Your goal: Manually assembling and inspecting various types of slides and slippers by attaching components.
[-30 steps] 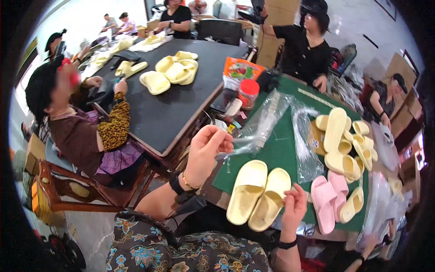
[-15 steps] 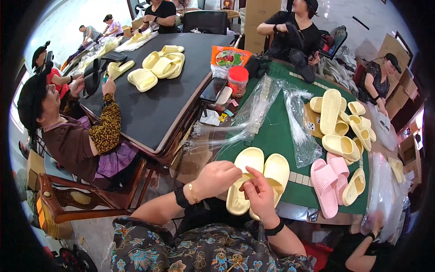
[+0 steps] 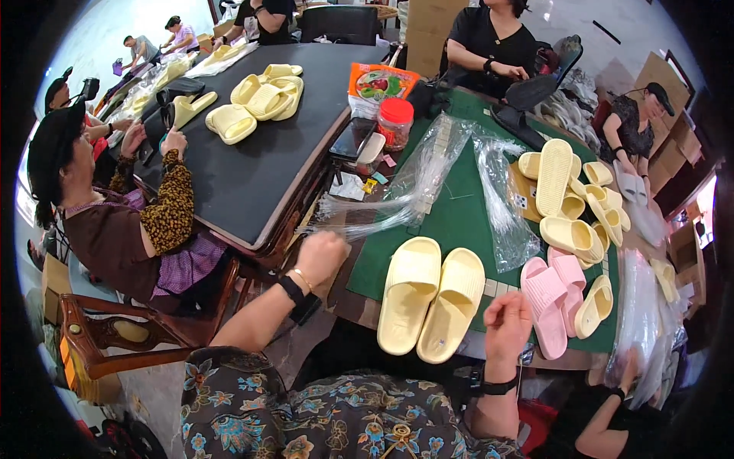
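A pair of pale yellow slippers (image 3: pixel 432 302) lies side by side, soles down, on the green mat (image 3: pixel 459 222) in front of me. My left hand (image 3: pixel 321 256) is closed at the near end of a stack of clear plastic bags (image 3: pixel 405 191), left of the pair, and pinches a bag's edge. My right hand (image 3: pixel 508 325) hovers just right of the yellow pair with its fingers curled and nothing in it. A pink pair of slippers (image 3: pixel 552 294) lies right beside that hand.
A heap of yellow slippers (image 3: pixel 569 203) fills the mat's right side. A red-lidded jar (image 3: pixel 395 122), a snack bag (image 3: pixel 381 80) and a phone (image 3: pixel 352 138) stand at the back. Beyond is a black table (image 3: pixel 252 168) with more slippers, and several seated people work around it.
Both hands have left the yellow pair. My left hand moved up and left to the plastic bags, and my right hand drew back to the right.
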`<action>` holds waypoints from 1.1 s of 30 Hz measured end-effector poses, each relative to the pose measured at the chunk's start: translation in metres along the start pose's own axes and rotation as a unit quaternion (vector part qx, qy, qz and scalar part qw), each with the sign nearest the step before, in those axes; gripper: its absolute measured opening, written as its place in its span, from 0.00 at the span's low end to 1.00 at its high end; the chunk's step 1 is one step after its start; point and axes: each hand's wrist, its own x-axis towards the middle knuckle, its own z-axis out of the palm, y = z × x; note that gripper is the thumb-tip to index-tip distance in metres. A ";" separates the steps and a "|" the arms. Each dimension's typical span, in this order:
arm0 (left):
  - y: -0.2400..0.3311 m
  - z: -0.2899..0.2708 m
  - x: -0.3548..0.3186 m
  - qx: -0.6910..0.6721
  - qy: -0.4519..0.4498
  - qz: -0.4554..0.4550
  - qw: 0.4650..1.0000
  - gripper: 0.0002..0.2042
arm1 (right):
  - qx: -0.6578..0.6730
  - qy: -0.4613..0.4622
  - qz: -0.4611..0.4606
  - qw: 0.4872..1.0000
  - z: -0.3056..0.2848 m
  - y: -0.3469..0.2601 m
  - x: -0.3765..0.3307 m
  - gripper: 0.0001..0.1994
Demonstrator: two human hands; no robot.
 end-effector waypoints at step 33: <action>0.142 -0.086 -0.033 -0.577 -0.213 -0.287 0.735 0.12 | 0.083 -0.105 0.461 0.877 -0.002 0.055 -0.057 0.15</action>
